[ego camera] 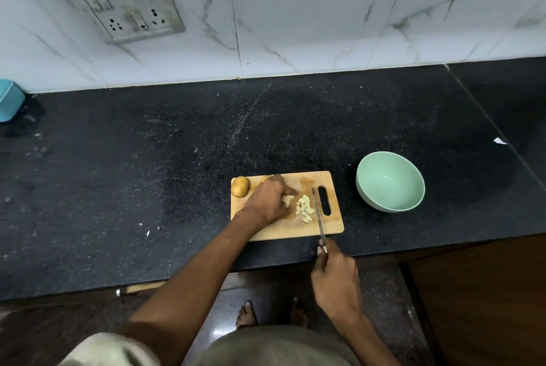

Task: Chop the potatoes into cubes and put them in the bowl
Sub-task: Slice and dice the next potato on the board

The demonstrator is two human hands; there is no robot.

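A wooden cutting board lies on the black counter. One whole potato sits at its far left corner, and a second potato peeks out behind my left hand. That hand holds down a pale potato piece on the board. Several cut cubes lie just to the right of it. My right hand grips the handle of a knife, whose blade lies along the right side of the cubes. A mint-green bowl, with nothing in it, stands right of the board.
A tiled wall with a socket plate backs the counter. A blue container sits at the far left. Small white scraps lie on the counter. The counter's front edge runs just below the board, with my bare feet on the floor.
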